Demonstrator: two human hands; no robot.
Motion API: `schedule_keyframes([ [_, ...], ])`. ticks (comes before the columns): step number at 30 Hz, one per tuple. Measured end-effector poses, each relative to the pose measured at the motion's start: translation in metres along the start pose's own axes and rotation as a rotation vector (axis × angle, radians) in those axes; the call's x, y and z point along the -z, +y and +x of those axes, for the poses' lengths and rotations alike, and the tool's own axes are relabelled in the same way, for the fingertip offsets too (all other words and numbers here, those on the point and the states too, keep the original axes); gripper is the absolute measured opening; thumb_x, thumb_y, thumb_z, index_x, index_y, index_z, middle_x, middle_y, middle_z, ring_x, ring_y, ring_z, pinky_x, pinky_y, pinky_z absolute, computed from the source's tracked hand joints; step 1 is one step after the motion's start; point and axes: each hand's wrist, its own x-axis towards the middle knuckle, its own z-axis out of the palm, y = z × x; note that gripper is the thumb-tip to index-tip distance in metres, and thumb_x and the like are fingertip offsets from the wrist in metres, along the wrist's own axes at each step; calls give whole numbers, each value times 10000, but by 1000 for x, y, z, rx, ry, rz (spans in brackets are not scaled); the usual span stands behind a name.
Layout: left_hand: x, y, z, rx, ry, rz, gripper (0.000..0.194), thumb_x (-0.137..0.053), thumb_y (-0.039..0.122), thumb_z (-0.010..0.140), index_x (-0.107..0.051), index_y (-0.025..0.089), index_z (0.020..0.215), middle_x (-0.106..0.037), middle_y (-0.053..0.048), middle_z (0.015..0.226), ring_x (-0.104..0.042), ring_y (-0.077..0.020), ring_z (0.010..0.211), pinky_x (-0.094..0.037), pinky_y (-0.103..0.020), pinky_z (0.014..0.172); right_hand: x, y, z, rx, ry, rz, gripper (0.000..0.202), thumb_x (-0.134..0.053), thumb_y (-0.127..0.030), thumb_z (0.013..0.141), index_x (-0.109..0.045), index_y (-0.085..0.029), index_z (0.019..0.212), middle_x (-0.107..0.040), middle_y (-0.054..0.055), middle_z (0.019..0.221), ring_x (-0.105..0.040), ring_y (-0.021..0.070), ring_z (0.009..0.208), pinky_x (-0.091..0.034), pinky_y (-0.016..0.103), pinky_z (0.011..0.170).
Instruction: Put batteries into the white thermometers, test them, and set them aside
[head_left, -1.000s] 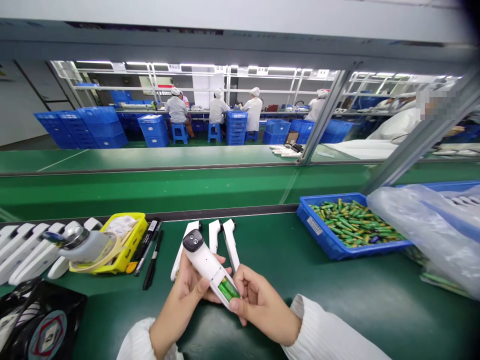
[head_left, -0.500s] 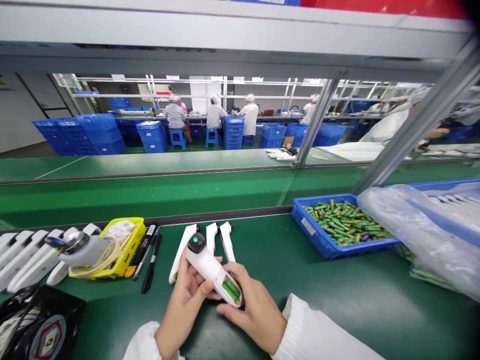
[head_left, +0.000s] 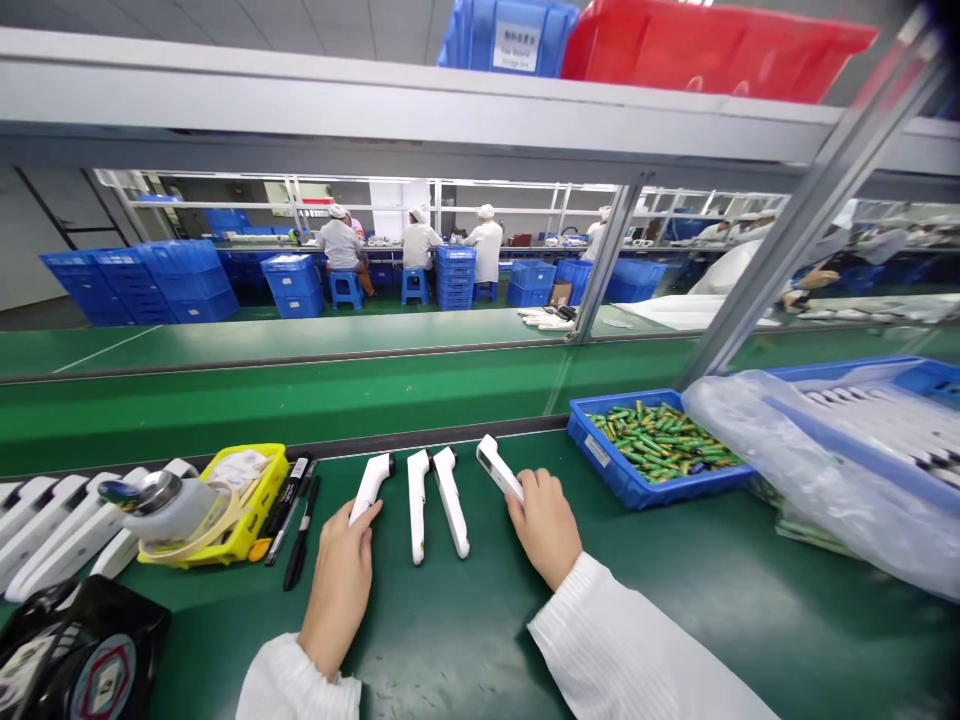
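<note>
My left hand is closed around the lower handle of a white handheld infrared thermometer, whose black-tipped head points up and to the right. Over on the right, my right hand grips the handle end of another white infrared thermometer, its head pointing to the upper left and a small dark display showing. Between my hands, two more white thermometers, a left one and a right one, lie side by side on the green bench. My fingers hide both held handles.
A blue tray of green batteries stands right, beside a plastic-covered blue bin. At left are black pens, a yellow basket, a grey bottle, a row of white thermometers and a black fan-like device.
The thermometer with exposed batteries, earlier held in both hands, no longer shows its battery bay. My hands have parted: left onto the leftmost thermometer, right with a thermometer at the right. The view has tilted up.
</note>
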Motion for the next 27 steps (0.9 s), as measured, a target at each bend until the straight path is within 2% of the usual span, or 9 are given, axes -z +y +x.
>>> schedule_keyframes([
  [3,0,3,1,60,9,-142,301,-520,297,795,-683,206,1031,-573,-118,1177,-441,-321,1198,-264,-489,1050,10,-21,-4,193,40,65,292,-517,-177,857,-523,-162,1149,-509,137,1026,-466,292,927,-383,398,760],
  [7,2,19,-3,152,-44,-410,489,-549,403,809,-516,217,1260,-629,-101,1139,-554,-252,1110,-405,-379,952,9,-51,-15,426,-200,277,251,-555,-286,875,-557,-225,1118,-510,66,917,-472,237,851,-409,357,741],
  [9,3,28,-6,238,-79,-627,683,-651,377,749,-368,255,1358,-642,-79,1108,-590,-221,1036,-465,-311,839,0,-55,-17,325,-267,480,112,-577,-269,845,-594,-204,935,-504,55,880,-480,227,815,-414,357,733],
  [11,2,35,-9,323,-108,-803,791,-751,269,659,-359,283,1345,-634,-47,1086,-594,-183,970,-470,-249,758,-9,-50,-13,168,-249,755,82,-535,-257,850,-558,-189,809,-504,47,858,-501,219,816,-417,374,763],
  [15,0,45,-16,338,-233,-861,380,-723,243,710,-578,206,1059,-589,20,803,-495,-65,606,-398,-169,563,-16,-30,-2,-14,-222,1054,244,-320,-365,946,-434,-181,1059,-536,24,772,-562,188,679,-475,359,648],
  [18,-3,52,-23,303,-341,-837,224,-619,342,811,-596,180,963,-531,33,671,-416,-55,527,-356,-173,523,-9,-27,-1,-127,-288,1411,473,-443,-430,912,-250,-193,1273,-581,40,848,-611,176,662,-498,342,627],
  [20,-5,55,-27,266,-392,-772,235,-578,384,833,-603,173,935,-559,11,677,-462,-77,570,-385,-186,569,-3,-32,-4,-169,-377,1694,628,-662,-400,789,-296,-217,1266,-585,60,964,-638,185,776,-501,334,701],
  [22,-7,57,-31,235,-443,-719,256,-560,407,838,-609,173,929,-588,-6,681,-492,-96,587,-403,-202,586,0,-40,-9,-166,-505,1845,614,-743,-369,722,-382,-214,1194,-594,45,946,-646,181,777,-503,309,691],
  [27,-9,55,-35,245,-471,-675,300,-548,428,839,-603,180,999,-618,-16,678,-520,-114,596,-422,-217,596,0,-52,-19,-249,-632,1910,401,-605,-505,818,-451,-174,986,-551,-43,634,-531,91,408,-418,184,374],
])
